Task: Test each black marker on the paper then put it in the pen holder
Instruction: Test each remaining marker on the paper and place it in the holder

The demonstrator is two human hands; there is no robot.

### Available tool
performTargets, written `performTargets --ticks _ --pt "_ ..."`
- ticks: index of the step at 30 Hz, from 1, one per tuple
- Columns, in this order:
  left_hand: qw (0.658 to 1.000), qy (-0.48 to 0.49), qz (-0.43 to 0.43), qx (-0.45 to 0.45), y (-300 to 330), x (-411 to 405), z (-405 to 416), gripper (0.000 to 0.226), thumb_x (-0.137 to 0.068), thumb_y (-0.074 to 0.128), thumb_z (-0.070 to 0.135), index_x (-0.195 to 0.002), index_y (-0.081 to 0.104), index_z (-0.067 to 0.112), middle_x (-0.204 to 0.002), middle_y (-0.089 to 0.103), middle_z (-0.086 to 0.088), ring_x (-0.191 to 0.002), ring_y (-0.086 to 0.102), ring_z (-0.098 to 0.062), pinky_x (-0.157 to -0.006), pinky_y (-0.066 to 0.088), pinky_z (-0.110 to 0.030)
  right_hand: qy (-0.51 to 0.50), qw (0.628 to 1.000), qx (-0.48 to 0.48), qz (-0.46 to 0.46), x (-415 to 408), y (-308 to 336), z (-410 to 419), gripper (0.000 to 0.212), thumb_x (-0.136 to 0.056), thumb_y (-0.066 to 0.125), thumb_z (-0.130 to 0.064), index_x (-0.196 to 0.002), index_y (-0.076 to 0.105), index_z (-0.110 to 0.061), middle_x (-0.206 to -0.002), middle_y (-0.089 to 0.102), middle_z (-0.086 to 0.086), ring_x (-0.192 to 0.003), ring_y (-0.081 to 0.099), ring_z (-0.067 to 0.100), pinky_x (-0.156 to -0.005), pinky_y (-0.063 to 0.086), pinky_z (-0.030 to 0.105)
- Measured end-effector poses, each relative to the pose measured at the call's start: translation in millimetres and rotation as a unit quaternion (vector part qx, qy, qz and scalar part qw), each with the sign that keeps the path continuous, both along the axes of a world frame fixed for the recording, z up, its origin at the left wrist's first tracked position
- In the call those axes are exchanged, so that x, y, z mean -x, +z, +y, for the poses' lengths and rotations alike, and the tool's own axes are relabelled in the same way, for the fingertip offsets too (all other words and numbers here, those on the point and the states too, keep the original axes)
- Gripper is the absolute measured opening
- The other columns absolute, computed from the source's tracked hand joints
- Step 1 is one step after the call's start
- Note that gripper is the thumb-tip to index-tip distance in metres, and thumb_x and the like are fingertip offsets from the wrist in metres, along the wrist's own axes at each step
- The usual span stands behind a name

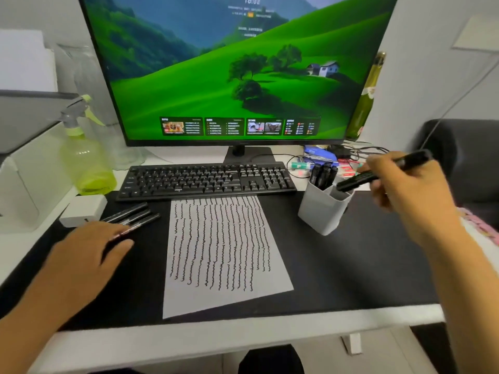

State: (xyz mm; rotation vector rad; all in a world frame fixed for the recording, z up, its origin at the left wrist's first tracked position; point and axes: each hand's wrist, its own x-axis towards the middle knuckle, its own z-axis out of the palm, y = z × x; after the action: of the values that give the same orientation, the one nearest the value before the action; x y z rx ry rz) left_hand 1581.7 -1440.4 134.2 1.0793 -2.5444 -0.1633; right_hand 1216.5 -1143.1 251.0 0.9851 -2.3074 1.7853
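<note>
A white sheet of paper (224, 252) covered with several wavy black lines lies on the black desk mat (351, 265). To its right stands a white pen holder (321, 211) with several black markers (322, 172) in it. My right hand (410, 184) holds a black marker (359, 179) tilted just above the holder's opening. At the left, a few black markers (129, 213) lie on the mat. My left hand (86, 249) rests on them, its fingers around one marker.
A black keyboard (208, 179) and a monitor (232, 68) stand behind the paper. A green spray bottle (86, 163) and a white box (82, 210) are at the left. Cables and small items (324, 155) lie behind the holder. The desk's white front edge (243, 336) is near me.
</note>
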Motion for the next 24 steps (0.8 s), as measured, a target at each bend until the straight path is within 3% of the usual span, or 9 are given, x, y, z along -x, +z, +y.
performTargets --ticks 3,9,13,16,21,24 --pt "0.995 0.07 -0.069 0.025 -3 -15 -22 0.047 -0.08 0.047 0.052 -0.112 0.062 0.02 -0.105 0.064 -0.009 -0.093 0.058 -0.028 -0.08 0.051 -0.049 -0.057 0.996 -0.063 0.021 15 0 -8 0.037 -0.077 0.055 -0.038 -0.074 0.067 -0.003 -0.053 0.061 0.015 -0.044 0.049 0.016 -0.052 0.044 0.034" --pt "0.991 0.08 -0.101 0.047 -5 -13 -21 0.042 -0.074 0.075 0.03 -0.11 0.067 0.01 -0.106 0.065 -0.016 -0.094 0.059 -0.034 -0.079 0.052 -0.051 -0.08 0.978 -0.179 0.07 19 -10 -34 0.029 -0.085 0.059 -0.026 -0.061 0.056 -0.01 -0.052 0.062 0.001 -0.051 0.053 0.016 -0.048 0.038 0.027" --pt "0.993 0.073 -0.078 0.047 0 -9 -18 0.042 -0.075 0.076 0.026 -0.112 0.066 0.009 -0.107 0.065 -0.017 -0.097 0.059 -0.035 -0.082 0.051 -0.051 -0.054 0.963 -0.257 0.069 27 -20 -43 0.033 -0.088 0.067 -0.036 -0.062 0.063 -0.016 -0.058 0.07 0.002 -0.061 0.064 0.018 -0.049 0.04 0.025" --pt "0.993 0.069 -0.081 0.042 3 -8 -17 0.044 -0.077 0.074 0.028 -0.117 0.064 0.011 -0.11 0.064 -0.015 -0.099 0.058 -0.032 -0.084 0.05 -0.048 -0.052 0.945 -0.316 0.066 26 -30 -45 0.04 -0.084 0.074 -0.045 -0.058 0.059 -0.019 -0.059 0.062 0.002 -0.058 0.057 0.016 -0.047 0.038 0.029" --pt "0.996 0.058 -0.063 0.025 7 -6 -17 0.043 -0.08 0.071 0.028 -0.119 0.061 0.013 -0.11 0.065 -0.011 -0.099 0.059 -0.029 -0.085 0.051 -0.045 -0.06 0.936 -0.343 0.042 22 -39 -48 0.045 -0.082 0.077 -0.048 -0.057 0.052 -0.019 -0.056 0.053 0.001 -0.053 0.05 0.015 -0.045 0.031 0.029" --pt "0.997 0.047 -0.057 0.039 7 -6 -16 0.039 -0.08 0.071 0.028 -0.115 0.064 0.014 -0.107 0.067 -0.009 -0.095 0.061 -0.028 -0.08 0.052 -0.045 -0.053 0.935 -0.349 0.03 24 -38 -49 0.039 -0.083 0.076 -0.043 -0.068 0.054 -0.015 -0.066 0.055 0.0 -0.063 0.054 0.02 -0.049 0.034 0.029"
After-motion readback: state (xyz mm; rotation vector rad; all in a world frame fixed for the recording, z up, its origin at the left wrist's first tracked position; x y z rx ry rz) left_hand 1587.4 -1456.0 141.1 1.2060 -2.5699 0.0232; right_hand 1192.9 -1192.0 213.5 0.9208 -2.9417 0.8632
